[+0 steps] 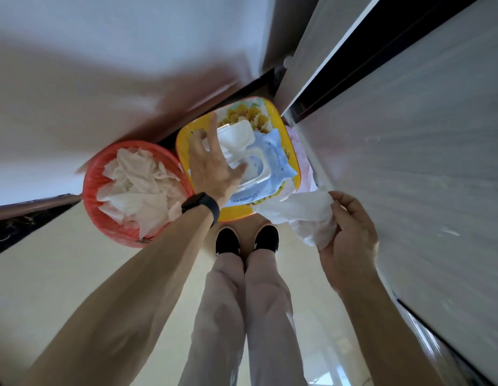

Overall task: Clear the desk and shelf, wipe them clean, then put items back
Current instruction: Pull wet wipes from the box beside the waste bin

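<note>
A blue pack of wet wipes (pixel 272 151) is seen lying on a yellow tray (pixel 236 213) printed with sunflowers, its white flip lid (pixel 236 135) raised. The left hand (pixel 211 168), with a black band (pixel 200 204) worn at the wrist, is held over the pack with the fingers straight and spread and nothing grasped; the thumb is placed at the pack's opening, though whether it presses there cannot be told. A white wipe (pixel 306 211) is grasped in the right hand (pixel 350 227), the fingers curled around its bunched end while the rest is spread toward the tray's near corner. Just left of the tray, touching it, a red basket (pixel 103 213) is filled with crumpled white wipes (pixel 136 185). Black shoes (pixel 228 242) and pale trousers are seen below on a cream floor (pixel 47 268). A pale grey surface (pixel 423 162) runs along the right side.
</note>
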`<state>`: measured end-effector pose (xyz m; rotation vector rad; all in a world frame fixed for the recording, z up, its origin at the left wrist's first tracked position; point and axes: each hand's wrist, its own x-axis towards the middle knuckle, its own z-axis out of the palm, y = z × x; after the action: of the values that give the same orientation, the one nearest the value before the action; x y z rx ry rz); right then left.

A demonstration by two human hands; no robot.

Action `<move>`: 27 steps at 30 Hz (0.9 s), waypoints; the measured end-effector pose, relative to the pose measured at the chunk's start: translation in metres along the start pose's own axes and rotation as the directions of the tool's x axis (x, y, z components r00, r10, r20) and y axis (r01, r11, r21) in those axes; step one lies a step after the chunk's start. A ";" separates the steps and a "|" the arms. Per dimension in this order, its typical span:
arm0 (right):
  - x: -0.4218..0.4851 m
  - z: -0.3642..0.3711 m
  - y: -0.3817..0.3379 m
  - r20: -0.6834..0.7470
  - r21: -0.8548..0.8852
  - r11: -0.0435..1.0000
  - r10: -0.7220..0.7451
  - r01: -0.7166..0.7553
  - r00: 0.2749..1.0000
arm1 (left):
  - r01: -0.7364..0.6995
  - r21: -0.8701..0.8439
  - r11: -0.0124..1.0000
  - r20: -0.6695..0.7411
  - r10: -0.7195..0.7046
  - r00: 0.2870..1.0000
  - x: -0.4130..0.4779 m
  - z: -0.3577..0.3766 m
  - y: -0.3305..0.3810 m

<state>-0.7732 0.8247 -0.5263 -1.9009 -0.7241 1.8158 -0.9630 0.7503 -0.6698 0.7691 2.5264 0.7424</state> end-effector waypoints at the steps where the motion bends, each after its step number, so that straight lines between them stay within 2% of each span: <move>1: -0.001 -0.001 0.000 -0.005 0.001 1.000 -0.006 0.006 1.000 | -0.023 -0.007 1.000 0.010 0.023 1.000 -0.004 -0.006 0.000; 2: -0.001 -0.002 0.001 -0.011 0.001 1.000 -0.008 0.008 1.000 | -0.060 0.005 0.998 0.026 0.060 0.998 -0.010 -0.012 0.001; 4: -0.003 -0.005 0.001 -0.030 0.000 1.000 -0.011 0.011 0.999 | -0.235 0.079 0.969 0.070 0.230 0.971 -0.026 -0.021 -0.001; 6: -0.005 -0.006 0.001 -0.042 -0.013 1.000 -0.020 0.020 0.999 | -0.435 0.162 0.886 0.221 0.397 0.891 -0.043 -0.020 -0.011; 7: -0.006 -0.006 0.001 -0.043 -0.024 0.999 -0.022 0.021 0.999 | -0.493 0.211 0.844 0.325 0.415 0.850 -0.051 -0.017 -0.017; 9: -0.007 -0.007 0.002 -0.047 -0.038 0.999 -0.028 0.026 0.999 | -0.529 0.313 0.789 0.464 0.359 0.810 -0.060 -0.009 -0.029; 13: -0.006 -0.011 0.005 -0.039 -0.103 0.992 -0.071 0.066 0.997 | -0.506 0.411 0.758 0.571 0.218 0.791 -0.071 -0.005 -0.026; 16: -0.010 -0.011 0.006 -0.053 -0.150 0.987 -0.072 0.063 0.996 | -0.465 0.469 0.751 0.666 0.045 0.745 -0.065 -0.013 -0.003; 18: -0.020 -0.009 0.001 -0.054 -0.201 0.977 -0.084 0.071 0.995 | -0.416 0.494 0.764 0.721 -0.093 0.687 -0.051 -0.023 0.020; 20: -0.038 -0.008 -0.011 -0.048 -0.273 0.957 -0.112 0.095 0.993 | -0.251 0.406 0.879 0.769 -0.181 0.613 -0.035 -0.044 0.048; 22: -0.060 -0.008 -0.027 -0.036 -0.327 0.938 -0.131 0.112 0.991 | -0.033 0.229 0.973 0.768 -0.160 0.621 -0.036 -0.074 0.078; 23: -0.073 -0.009 -0.036 -0.020 -0.350 0.930 -0.133 0.117 0.991 | 0.003 0.147 0.989 0.770 -0.116 0.627 -0.042 -0.095 0.092; 25: -0.103 -0.008 -0.058 0.050 -0.413 0.896 -0.153 0.160 0.987 | 0.054 -0.037 0.998 0.766 -0.006 0.643 -0.064 -0.147 0.120; 27: -0.140 -0.007 -0.082 0.153 -0.502 0.836 -0.168 0.223 0.974 | 0.140 -0.241 0.960 0.760 0.097 0.642 -0.093 -0.205 0.153</move>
<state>-0.7755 0.8016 -0.3655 -1.9516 -1.5163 1.7115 -0.9347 0.7263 -0.4001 0.7408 1.6005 0.5695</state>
